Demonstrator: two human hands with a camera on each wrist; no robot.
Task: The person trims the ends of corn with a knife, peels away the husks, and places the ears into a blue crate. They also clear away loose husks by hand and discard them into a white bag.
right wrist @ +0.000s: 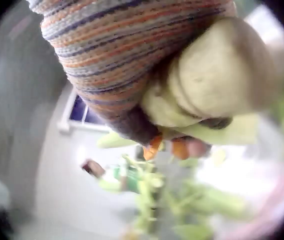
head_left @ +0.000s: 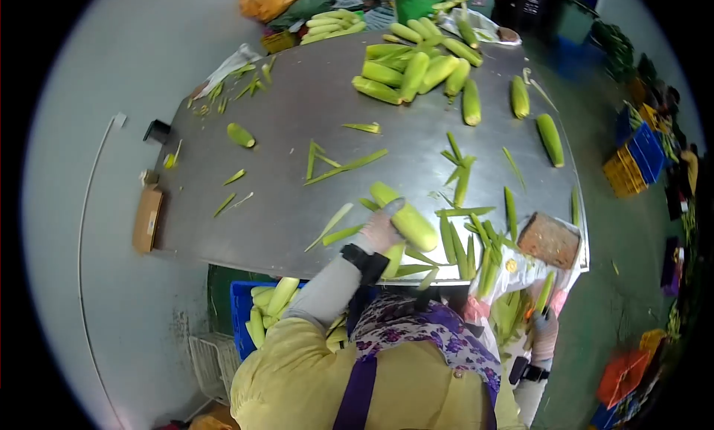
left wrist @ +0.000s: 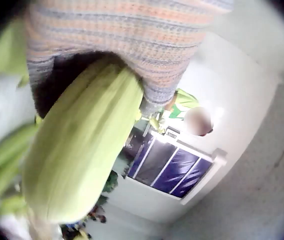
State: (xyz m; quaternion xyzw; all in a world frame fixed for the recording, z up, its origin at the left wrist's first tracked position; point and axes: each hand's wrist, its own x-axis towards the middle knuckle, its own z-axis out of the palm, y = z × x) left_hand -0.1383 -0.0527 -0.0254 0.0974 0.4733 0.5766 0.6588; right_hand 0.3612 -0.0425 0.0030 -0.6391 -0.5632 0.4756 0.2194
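My gloved left hand [head_left: 379,233] grips a pale green ear of corn [head_left: 405,218] over the front of the metal table. The left wrist view shows the ear of corn [left wrist: 84,145] large, with the striped glove wrapped over its top end. Beyond the table's front right corner, my gloved right hand [head_left: 544,332] is low beside an open bag [head_left: 513,311] of husks. Its fingers curl round a pale rounded stub [right wrist: 222,70] with a groove; its kind I cannot tell. A green husk leaf [head_left: 545,290] rises at that hand, and orange shows at the fingertips [right wrist: 152,148].
Unpeeled ears of corn [head_left: 416,73] lie heaped at the table's [head_left: 282,170] far side. Loose husk leaves [head_left: 461,244] surround the left hand's work. A brick [head_left: 549,240] weighs down the bag's edge. Below the front edge stands a blue crate [head_left: 242,318] holding pale ears.
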